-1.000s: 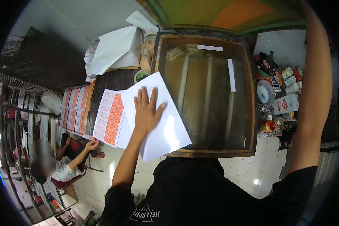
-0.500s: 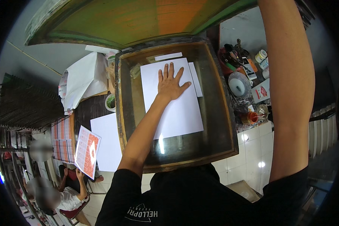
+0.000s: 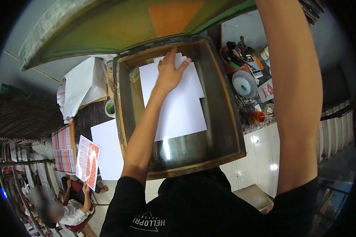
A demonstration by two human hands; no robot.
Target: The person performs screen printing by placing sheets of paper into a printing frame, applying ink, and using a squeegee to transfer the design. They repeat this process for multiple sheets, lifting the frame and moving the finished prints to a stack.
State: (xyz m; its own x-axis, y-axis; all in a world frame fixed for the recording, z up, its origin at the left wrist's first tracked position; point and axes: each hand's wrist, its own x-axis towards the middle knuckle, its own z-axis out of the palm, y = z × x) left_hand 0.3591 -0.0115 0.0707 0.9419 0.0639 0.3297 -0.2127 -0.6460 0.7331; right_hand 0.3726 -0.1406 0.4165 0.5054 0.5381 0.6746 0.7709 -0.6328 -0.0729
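A white sheet of paper (image 3: 178,114) lies on the glass top (image 3: 221,138) of a wood-framed table in front of me. My left hand (image 3: 171,73) is open over the sheet's far end, fingers pointing away and thumb apart. White strips show past the paper's far edge and right side, one of them a strip (image 3: 197,85) along the right. Above the table's far side, a tilted printing screen (image 3: 118,31) with green and orange mesh is raised. My right arm (image 3: 292,87) reaches up toward it, but the hand lies beyond the picture's top edge.
Left of the table lie a blank white sheet (image 3: 106,148) and white wrapping (image 3: 85,85). A seated person (image 3: 73,215) there holds an orange-printed sheet (image 3: 88,162). On the right stand a round tape-like roll (image 3: 244,83), an orange jar (image 3: 257,117) and several containers.
My left hand has slid toward the far edge of the paper, and its fingers are less spread. The raised screen looks slightly shifted; the whole view has moved a little.
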